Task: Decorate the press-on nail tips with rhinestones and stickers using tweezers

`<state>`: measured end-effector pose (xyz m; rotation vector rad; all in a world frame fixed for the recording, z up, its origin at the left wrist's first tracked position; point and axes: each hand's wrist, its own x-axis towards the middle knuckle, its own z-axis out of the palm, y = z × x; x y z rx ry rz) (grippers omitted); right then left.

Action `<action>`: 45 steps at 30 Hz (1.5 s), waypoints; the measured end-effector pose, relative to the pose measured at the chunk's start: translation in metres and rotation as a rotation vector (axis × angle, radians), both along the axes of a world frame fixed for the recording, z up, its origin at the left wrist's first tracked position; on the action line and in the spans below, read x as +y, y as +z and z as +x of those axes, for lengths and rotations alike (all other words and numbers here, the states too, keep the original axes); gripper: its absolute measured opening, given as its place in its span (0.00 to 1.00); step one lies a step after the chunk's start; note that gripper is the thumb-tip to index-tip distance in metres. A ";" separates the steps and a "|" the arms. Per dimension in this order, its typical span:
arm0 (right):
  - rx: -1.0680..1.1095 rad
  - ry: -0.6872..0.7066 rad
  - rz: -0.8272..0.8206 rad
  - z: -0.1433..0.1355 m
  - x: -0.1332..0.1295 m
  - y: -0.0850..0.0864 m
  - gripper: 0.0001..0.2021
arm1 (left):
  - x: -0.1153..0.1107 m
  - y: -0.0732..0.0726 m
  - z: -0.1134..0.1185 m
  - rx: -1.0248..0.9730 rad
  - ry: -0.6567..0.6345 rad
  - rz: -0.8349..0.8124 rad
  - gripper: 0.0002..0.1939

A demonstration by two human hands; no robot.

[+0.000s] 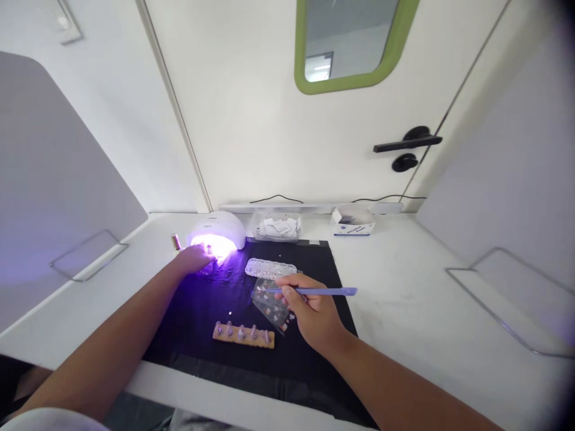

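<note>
My left hand (196, 258) reaches into the glowing mouth of a white nail lamp (217, 222). Its fingers look curled, but the bright violet light hides what is between them. Pinched in my right hand (309, 308) is a slim lilac stick tool (330, 291), its thin tip pointing left. Below that tip lies a clear sheet of small nail stickers (269, 306). Behind the sheet is a clear tray (271, 268) with small pieces in it. Closer to me, a tan wavy-edged stand (244, 342) carries a row of several pinkish nail tips on small posts.
A black mat (197, 341) covers the middle of the white table (395, 299). Along the back stand a clear box of white pads (277, 227) and an open carton (353, 221). A small bottle (176, 242) is left of the lamp. Wire handles (507, 323) flank both sides.
</note>
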<state>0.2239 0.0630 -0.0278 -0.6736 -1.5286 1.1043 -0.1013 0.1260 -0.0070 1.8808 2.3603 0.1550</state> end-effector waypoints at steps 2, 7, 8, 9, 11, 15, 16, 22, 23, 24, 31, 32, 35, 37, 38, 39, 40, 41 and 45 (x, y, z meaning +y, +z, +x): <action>0.004 -0.001 -0.008 0.000 0.001 -0.001 0.09 | 0.001 0.000 -0.001 0.001 -0.021 -0.040 0.17; 0.006 -0.005 -0.026 0.000 0.001 0.002 0.07 | -0.004 -0.001 -0.002 0.008 -0.061 -0.066 0.19; 0.006 -0.006 -0.029 0.000 0.001 0.002 0.07 | -0.006 -0.001 -0.002 0.007 -0.071 -0.064 0.19; 0.005 -0.008 -0.032 0.000 0.002 0.002 0.06 | -0.009 0.000 -0.003 0.007 -0.081 -0.061 0.19; 0.007 -0.009 -0.039 0.001 0.003 0.001 0.06 | -0.016 0.000 -0.003 0.009 -0.104 -0.049 0.18; 0.010 -0.004 -0.066 0.001 0.004 -0.001 0.08 | -0.028 -0.003 -0.003 0.017 -0.178 0.000 0.18; 0.009 -0.006 -0.073 0.001 0.004 -0.002 0.08 | -0.031 -0.005 -0.002 0.021 -0.195 0.013 0.18; 0.017 -0.047 -0.081 0.001 0.005 -0.003 0.08 | -0.061 -0.013 -0.002 0.059 -0.247 0.077 0.18; 0.021 -0.053 -0.079 0.001 0.006 -0.003 0.08 | -0.068 -0.014 -0.004 0.066 -0.250 0.084 0.18; 0.024 -0.058 -0.079 0.002 0.006 -0.002 0.08 | -0.076 -0.015 -0.006 0.071 -0.251 0.091 0.18; 0.022 -0.062 -0.073 0.004 0.006 -0.001 0.07 | -0.141 -0.027 -0.033 0.071 -0.177 0.160 0.20; 0.022 -0.060 -0.069 0.004 0.006 -0.001 0.07 | -0.150 -0.028 -0.039 0.066 -0.168 0.172 0.21; 0.025 -0.065 -0.056 0.005 0.006 -0.001 0.07 | -0.173 -0.029 -0.055 0.048 -0.163 0.206 0.21; 0.027 -0.071 -0.047 0.005 0.006 -0.001 0.06 | -0.184 -0.029 -0.067 0.030 -0.188 0.223 0.20; 0.029 -0.074 -0.041 0.005 0.007 -0.002 0.06 | -0.188 -0.028 -0.072 0.021 -0.206 0.231 0.20; 0.032 -0.076 -0.035 0.005 0.007 -0.002 0.06 | -0.192 -0.028 -0.077 0.013 -0.223 0.240 0.20; 0.035 -0.079 -0.029 0.005 0.007 -0.002 0.06 | -0.196 -0.027 -0.081 0.007 -0.236 0.251 0.20; 0.039 -0.082 -0.023 0.004 0.008 -0.003 0.06 | -0.199 -0.027 -0.085 0.003 -0.246 0.263 0.20; 0.052 -0.098 -0.007 0.003 0.008 -0.003 0.06 | -0.212 -0.024 -0.089 -0.019 -0.289 0.308 0.18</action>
